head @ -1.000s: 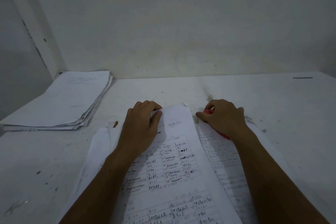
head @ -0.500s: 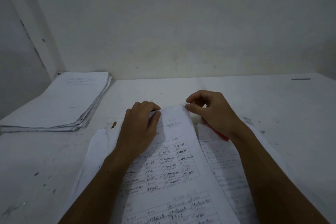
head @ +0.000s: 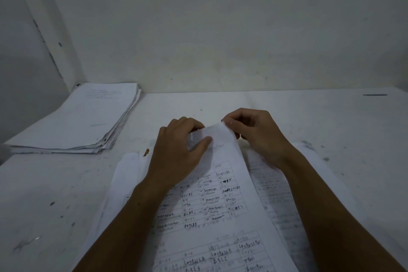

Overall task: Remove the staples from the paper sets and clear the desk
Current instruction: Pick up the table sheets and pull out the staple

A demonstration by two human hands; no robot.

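**A:** What are the hands doing?

**B:** The left hand (head: 183, 152) presses on the top sheet (head: 220, 216); its thumb and fingers pinch the far edge, so the paper can't slide; the right hand (head: 254, 137) pinches the far right corner of that sheet and lifts it up.

**A:** Why lift it?

**B:** I think to peel it off the set, or to get at the staple; I can't see any staple there.

**A:** What is the paper like?

**B:** Thin and bendy; it curls where the fingers pull; it has boxes and handwriting on it; more sheets (head: 276, 194) lie under both arms, spread on the desk (head: 331, 130).

**A:** Anything else?

**B:** A thick pile (head: 84, 121) sits well off past the left hand, edges a bit messy; a tiny brown bit (head: 146, 152) lies just left of the left hand; the desk is white, hard and smudged.
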